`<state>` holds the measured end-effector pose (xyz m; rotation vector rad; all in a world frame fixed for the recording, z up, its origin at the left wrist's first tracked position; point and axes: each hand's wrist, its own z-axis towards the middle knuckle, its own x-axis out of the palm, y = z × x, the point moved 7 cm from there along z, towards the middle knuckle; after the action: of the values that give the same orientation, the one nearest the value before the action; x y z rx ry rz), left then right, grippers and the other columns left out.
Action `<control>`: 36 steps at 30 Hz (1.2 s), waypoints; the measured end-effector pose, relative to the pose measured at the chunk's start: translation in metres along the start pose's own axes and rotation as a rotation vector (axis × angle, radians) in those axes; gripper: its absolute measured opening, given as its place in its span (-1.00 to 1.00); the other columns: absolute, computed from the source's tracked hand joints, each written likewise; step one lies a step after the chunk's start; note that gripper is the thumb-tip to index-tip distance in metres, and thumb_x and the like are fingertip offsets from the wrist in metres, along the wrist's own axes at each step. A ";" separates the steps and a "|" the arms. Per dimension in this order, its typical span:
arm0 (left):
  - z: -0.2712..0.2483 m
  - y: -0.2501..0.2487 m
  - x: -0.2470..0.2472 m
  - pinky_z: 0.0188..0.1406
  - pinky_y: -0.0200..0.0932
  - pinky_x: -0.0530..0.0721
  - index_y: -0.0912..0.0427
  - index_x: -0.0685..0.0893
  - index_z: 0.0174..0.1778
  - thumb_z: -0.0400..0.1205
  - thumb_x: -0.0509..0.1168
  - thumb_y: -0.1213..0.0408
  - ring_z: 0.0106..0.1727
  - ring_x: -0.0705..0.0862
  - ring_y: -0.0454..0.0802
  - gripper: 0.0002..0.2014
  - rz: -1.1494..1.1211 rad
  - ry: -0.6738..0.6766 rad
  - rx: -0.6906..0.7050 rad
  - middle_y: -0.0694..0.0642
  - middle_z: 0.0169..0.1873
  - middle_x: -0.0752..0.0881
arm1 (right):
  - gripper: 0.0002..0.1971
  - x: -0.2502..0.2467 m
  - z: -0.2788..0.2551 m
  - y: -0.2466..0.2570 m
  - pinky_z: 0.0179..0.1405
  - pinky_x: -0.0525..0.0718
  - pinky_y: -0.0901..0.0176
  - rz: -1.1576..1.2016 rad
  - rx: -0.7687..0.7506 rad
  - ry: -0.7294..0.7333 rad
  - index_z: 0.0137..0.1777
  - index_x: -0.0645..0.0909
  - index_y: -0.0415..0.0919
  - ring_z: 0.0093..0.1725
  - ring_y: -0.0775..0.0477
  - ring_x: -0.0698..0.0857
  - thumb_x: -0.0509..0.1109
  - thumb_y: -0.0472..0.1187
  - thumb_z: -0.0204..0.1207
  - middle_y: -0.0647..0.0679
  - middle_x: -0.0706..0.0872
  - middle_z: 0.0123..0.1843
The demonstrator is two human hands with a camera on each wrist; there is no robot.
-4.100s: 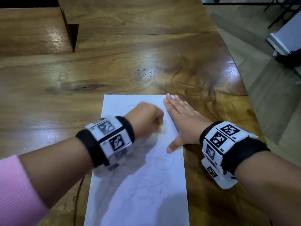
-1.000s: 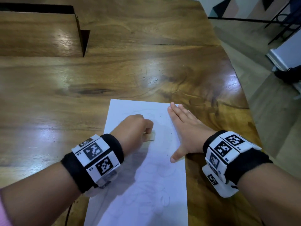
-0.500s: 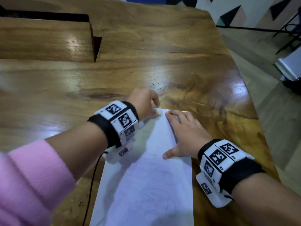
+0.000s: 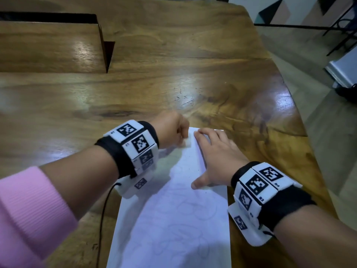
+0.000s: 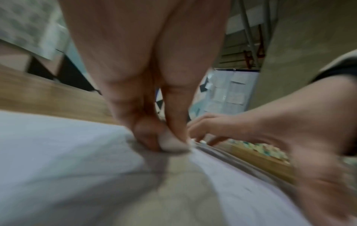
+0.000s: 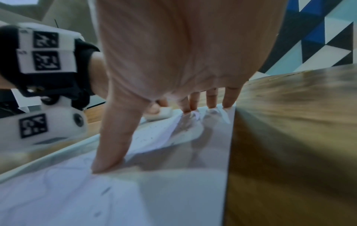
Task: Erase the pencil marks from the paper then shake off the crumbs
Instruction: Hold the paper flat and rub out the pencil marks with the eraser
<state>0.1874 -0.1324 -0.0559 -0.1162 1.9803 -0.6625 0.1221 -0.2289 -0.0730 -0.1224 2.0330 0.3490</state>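
A white sheet of paper [image 4: 173, 219] with faint pencil loops lies on the wooden table [image 4: 135, 89]. My left hand [image 4: 173, 130] grips a small whitish eraser [image 4: 187, 142] and holds it against the paper near its far edge. The eraser [image 5: 172, 143] shows between thumb and fingers in the left wrist view, and the eraser [image 6: 160, 113] is also visible past my right thumb. My right hand [image 4: 214, 153] lies flat on the paper's far right part, fingers [image 6: 211, 99] straight and thumb spread. Dark crumbs dot the paper [image 6: 154, 137] beside it.
The table's right edge [image 4: 301, 144] curves close to my right arm, with floor beyond. A raised wooden ledge with a dark notch [image 4: 107, 55] stands at the back left. A thin black cable [image 4: 102, 219] runs from my left wrist device.
Over the last second my left hand moved the eraser from mid-sheet up to the paper's far edge. My right hand stayed pressed on the sheet, shifting slightly forward.
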 end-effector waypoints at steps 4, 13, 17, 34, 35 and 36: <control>0.002 -0.005 -0.001 -0.30 -0.26 0.45 0.17 0.70 -0.23 0.43 0.37 0.43 -0.26 0.54 -0.03 -0.92 0.053 -0.011 0.043 -0.18 -0.52 0.47 | 0.25 0.001 0.000 0.000 0.54 0.11 0.08 -0.006 0.003 0.004 0.65 -0.12 -0.05 0.58 -0.03 -0.05 0.57 0.31 0.09 0.12 -0.06 0.61; 0.002 0.002 0.005 -0.27 -0.22 0.52 0.05 0.63 -0.38 0.42 0.42 0.40 -0.35 0.53 -0.08 -0.84 0.030 0.066 0.014 -0.13 -0.51 0.51 | 0.31 0.004 -0.001 -0.002 0.57 0.05 0.09 0.007 0.013 0.004 0.66 -0.19 -0.05 0.60 -0.02 -0.09 0.56 0.36 0.08 0.13 -0.12 0.63; 0.004 -0.001 -0.003 -0.11 -0.13 0.59 0.16 0.65 -0.24 0.45 0.40 0.38 -0.24 0.60 0.02 -0.94 -0.021 -0.107 -0.002 -0.11 -0.50 0.52 | 0.31 0.005 -0.001 0.000 0.58 0.02 0.08 0.012 0.025 -0.023 0.66 -0.18 -0.07 0.61 -0.03 -0.08 0.50 0.43 0.07 0.10 -0.11 0.64; -0.016 0.009 0.021 -0.42 -0.35 0.44 0.06 0.71 -0.31 0.37 0.45 0.37 -0.43 0.50 -0.11 -0.89 0.132 0.250 0.100 -0.09 -0.52 0.58 | 0.35 0.008 0.001 0.002 0.60 0.02 0.07 0.011 0.044 -0.063 0.66 -0.14 -0.11 0.61 -0.04 -0.04 0.49 0.48 0.01 0.06 -0.06 0.65; -0.012 0.008 0.016 -0.42 -0.38 0.43 0.07 0.73 -0.29 0.37 0.46 0.35 -0.40 0.52 -0.09 -0.91 0.136 0.197 0.107 -0.06 -0.49 0.61 | 0.35 0.008 0.001 0.002 0.60 0.01 0.06 0.011 0.048 -0.061 0.66 -0.15 -0.11 0.62 -0.05 -0.05 0.49 0.48 0.01 0.06 -0.07 0.65; -0.003 0.006 0.006 -0.44 -0.47 0.40 0.10 0.74 -0.26 0.38 0.46 0.33 -0.36 0.54 -0.07 -0.92 0.124 0.090 0.114 -0.04 -0.47 0.61 | 0.35 0.009 0.001 0.002 0.60 0.00 0.06 0.010 0.053 -0.058 0.66 -0.16 -0.11 0.62 -0.05 -0.06 0.49 0.48 0.01 0.06 -0.07 0.65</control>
<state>0.1830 -0.1282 -0.0629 0.1061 2.0122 -0.7079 0.1186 -0.2262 -0.0806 -0.0688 1.9844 0.3020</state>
